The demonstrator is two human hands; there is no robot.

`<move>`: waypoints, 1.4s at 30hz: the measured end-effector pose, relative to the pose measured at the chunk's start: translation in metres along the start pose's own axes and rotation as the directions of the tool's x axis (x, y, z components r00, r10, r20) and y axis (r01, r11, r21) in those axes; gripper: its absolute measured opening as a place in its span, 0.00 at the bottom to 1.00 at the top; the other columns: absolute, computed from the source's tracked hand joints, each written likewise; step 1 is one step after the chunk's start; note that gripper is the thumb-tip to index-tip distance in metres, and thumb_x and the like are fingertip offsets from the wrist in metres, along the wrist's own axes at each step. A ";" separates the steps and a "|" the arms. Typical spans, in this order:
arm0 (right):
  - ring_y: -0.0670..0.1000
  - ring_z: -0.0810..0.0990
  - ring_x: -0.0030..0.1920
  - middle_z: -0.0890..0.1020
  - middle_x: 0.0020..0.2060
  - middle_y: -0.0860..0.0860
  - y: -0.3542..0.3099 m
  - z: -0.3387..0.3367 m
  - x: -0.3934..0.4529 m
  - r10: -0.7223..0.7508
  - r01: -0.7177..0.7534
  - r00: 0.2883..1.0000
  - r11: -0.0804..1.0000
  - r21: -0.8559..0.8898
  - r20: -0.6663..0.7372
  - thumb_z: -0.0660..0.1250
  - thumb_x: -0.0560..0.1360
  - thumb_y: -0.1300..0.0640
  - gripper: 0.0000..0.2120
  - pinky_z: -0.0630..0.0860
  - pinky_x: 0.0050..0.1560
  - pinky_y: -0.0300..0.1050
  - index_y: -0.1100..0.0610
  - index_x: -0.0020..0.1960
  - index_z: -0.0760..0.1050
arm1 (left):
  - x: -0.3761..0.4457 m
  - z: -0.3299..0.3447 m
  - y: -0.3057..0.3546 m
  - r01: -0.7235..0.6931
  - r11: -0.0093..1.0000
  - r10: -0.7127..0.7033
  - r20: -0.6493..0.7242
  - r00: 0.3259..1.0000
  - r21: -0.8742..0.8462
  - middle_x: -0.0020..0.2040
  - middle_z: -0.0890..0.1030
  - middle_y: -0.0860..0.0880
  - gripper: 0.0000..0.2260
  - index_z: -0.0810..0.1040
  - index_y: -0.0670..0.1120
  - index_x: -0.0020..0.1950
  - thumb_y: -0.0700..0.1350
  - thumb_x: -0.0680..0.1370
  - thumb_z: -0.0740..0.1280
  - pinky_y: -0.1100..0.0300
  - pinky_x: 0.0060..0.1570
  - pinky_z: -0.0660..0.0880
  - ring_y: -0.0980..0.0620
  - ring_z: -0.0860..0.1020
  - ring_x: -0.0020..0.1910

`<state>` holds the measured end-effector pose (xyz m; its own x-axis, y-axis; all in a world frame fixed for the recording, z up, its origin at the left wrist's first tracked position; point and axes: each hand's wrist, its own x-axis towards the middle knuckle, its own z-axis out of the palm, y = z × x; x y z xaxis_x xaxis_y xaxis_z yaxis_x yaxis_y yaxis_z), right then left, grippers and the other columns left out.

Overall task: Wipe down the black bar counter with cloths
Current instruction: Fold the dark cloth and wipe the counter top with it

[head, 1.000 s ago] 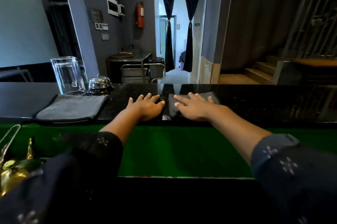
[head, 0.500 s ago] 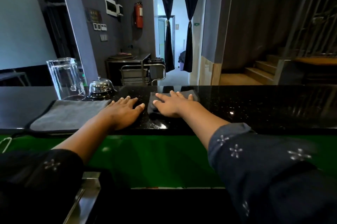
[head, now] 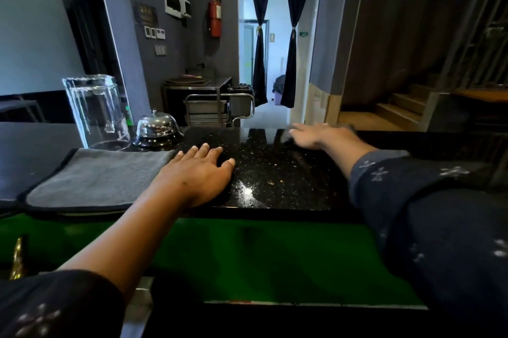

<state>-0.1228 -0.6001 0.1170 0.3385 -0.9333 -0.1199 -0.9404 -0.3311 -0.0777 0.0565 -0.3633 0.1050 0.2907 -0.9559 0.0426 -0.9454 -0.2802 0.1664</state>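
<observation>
While your right hand [head: 320,135], blurred with fingers flat, presses a barely visible dark cloth at the black counter [head: 275,172]'s far edge, your left hand [head: 198,172] rests spread; most looks unwiped.

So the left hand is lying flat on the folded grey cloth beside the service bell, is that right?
Not quite. In the head view, the left hand lies flat on the bare black bar counter, just right of the folded grey cloth beside the service bell.
</observation>
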 end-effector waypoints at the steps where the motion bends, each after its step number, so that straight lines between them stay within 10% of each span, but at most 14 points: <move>1: 0.63 0.46 0.78 0.47 0.80 0.51 -0.026 0.002 -0.014 -0.052 0.052 0.999 0.999 -0.005 -0.012 0.39 0.70 0.26 0.33 0.40 0.70 0.76 0.30 0.75 0.52 | -0.001 0.000 0.000 0.002 1.000 -0.002 0.003 1.000 0.001 0.79 0.47 0.49 0.28 0.48 0.53 0.79 0.62 0.80 0.44 0.51 0.74 0.42 0.50 0.46 0.78; 8: 0.56 0.45 0.79 0.46 0.80 0.51 -0.067 0.017 -0.093 -0.370 0.370 0.929 0.929 0.023 -0.007 0.43 0.79 0.33 0.26 0.38 0.73 0.66 0.33 0.77 0.47 | -0.006 -0.007 0.001 -0.005 1.000 0.005 0.035 0.999 -0.004 0.79 0.46 0.48 0.27 0.47 0.53 0.79 0.60 0.81 0.43 0.50 0.74 0.41 0.49 0.45 0.78; 17: 0.57 0.44 0.79 0.45 0.80 0.51 0.067 -0.002 -0.079 0.123 -0.121 0.992 0.991 0.055 -0.024 0.40 0.78 0.32 0.28 0.39 0.73 0.68 0.34 0.77 0.47 | 0.000 -0.002 0.004 0.001 1.000 -0.001 0.003 1.000 -0.019 0.79 0.47 0.48 0.27 0.49 0.52 0.79 0.59 0.81 0.44 0.50 0.74 0.42 0.49 0.46 0.78; 29: 0.55 0.43 0.79 0.45 0.80 0.52 -0.075 0.029 -0.213 -0.294 0.294 0.955 0.956 0.014 -0.032 0.41 0.80 0.35 0.26 0.38 0.73 0.65 0.34 0.77 0.45 | -0.023 -0.026 0.009 -0.071 0.996 0.058 -0.217 0.975 -0.054 0.76 0.62 0.45 0.23 0.64 0.48 0.74 0.54 0.81 0.53 0.51 0.73 0.53 0.46 0.61 0.74; 42: 0.57 0.39 0.79 0.42 0.80 0.54 -0.125 0.022 -0.183 -0.233 0.233 0.972 0.972 0.042 0.016 0.41 0.81 0.37 0.26 0.35 0.73 0.68 0.37 0.78 0.43 | -0.032 -0.033 -0.063 0.079 0.996 -0.080 -0.047 0.996 -0.042 0.77 0.58 0.46 0.25 0.57 0.50 0.77 0.57 0.82 0.47 0.48 0.73 0.52 0.47 0.56 0.76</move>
<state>-0.0665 -0.3845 0.1267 0.5492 -0.8278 -0.1144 -0.8336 -0.5331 -0.1447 0.1115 -0.3121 0.1254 0.3724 -0.9251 0.0749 -0.9127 -0.3504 0.2101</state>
